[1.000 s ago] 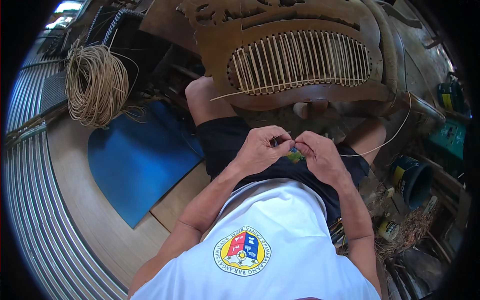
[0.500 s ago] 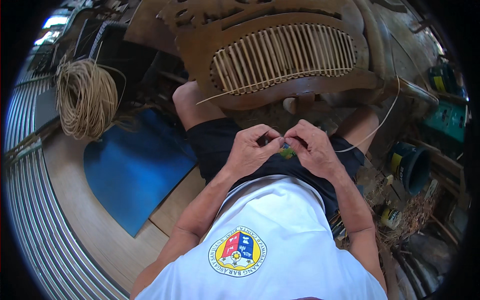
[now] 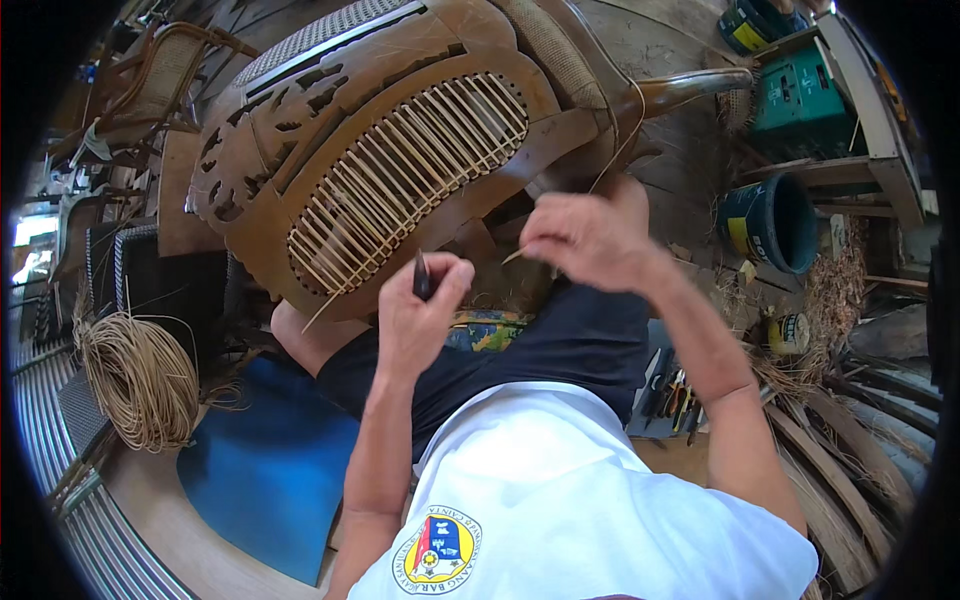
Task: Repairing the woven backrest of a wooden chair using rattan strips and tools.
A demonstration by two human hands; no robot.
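Note:
A carved brown wooden chair frame (image 3: pixel 268 215) lies across in front of my knees. Pale cane strands (image 3: pixel 395 180) run side by side over its oval opening, and one long strand crosses them near the lower rim. My left hand (image 3: pixel 412 325) is closed round a dark, pointed handle-like tool (image 3: pixel 421 278); its working end cannot be made out. To its right, my right hand (image 3: pixel 590 240), a little blurred, pinches the tip of a cane strand (image 3: pixel 514 255). Both hands are above my lap, apart from each other and just short of the frame.
A coil of cane (image 3: pixel 145 385) sits at the left beside a blue sheet (image 3: pixel 265 460). Hand tools (image 3: pixel 680 400) lie by my right thigh. Farther right stand a dark bucket (image 3: pixel 785 225), a green crate (image 3: pixel 800 105) and a small yellow tub (image 3: pixel 788 334), with cane scraps around.
My hands, together over my lap before, have parted and risen toward the frame, the right one moving farther out with the strand. The view has swung right, so the frame appears tilted.

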